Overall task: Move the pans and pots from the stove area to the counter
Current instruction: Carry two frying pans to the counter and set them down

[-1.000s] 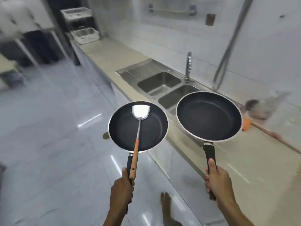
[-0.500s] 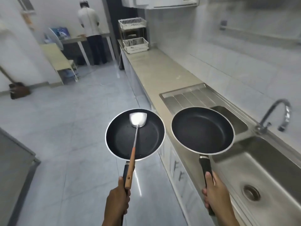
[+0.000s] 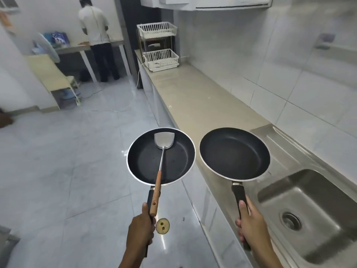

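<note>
My left hand [image 3: 140,228] grips the black handle of a small black frying pan [image 3: 146,163], held level over the floor beside the counter. A steel spatula [image 3: 163,141] with a wooden handle lies in that pan, its handle end resting against my left thumb. My right hand [image 3: 251,223] grips the handle of a larger black frying pan [image 3: 234,153], which hovers over the beige counter [image 3: 195,97] just left of the sink's drainboard.
A steel sink [image 3: 309,213] lies at the right. A white two-tier dish rack [image 3: 159,47] stands at the counter's far end. A person [image 3: 96,35] stands at a table far back. A small round floor drain [image 3: 162,225] sits below my left hand.
The view has swung left along the counter, past the sink and tap; the long bare counter and dish rack now lie ahead. Both pans stay held level in my hands.
</note>
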### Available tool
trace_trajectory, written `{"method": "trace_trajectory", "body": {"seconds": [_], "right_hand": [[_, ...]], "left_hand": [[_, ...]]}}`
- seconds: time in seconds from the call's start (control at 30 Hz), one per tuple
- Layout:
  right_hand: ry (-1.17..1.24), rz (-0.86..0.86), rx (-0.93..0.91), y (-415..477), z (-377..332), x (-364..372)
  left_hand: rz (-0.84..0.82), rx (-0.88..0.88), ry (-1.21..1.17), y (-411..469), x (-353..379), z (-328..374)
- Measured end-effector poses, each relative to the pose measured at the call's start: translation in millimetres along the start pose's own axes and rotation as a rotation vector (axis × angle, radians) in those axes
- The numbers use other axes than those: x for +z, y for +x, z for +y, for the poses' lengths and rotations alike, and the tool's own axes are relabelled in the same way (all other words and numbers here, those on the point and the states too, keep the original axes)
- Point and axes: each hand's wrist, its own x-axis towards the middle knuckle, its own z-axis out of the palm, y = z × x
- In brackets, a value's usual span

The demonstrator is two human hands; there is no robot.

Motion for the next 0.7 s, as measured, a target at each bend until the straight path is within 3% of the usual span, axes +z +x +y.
{"method": "trace_trajectory", "body": {"seconds": [0.47,0.7], "right_hand": [[0.070,0.166,0.056,281,-108,195],[0.136,0.360,0.158,426,-167,263]], "left_hand": [[-0.150,0.156,0.124,326,63,248],[-0.177,0.250,0.295,500,119,407]]}}
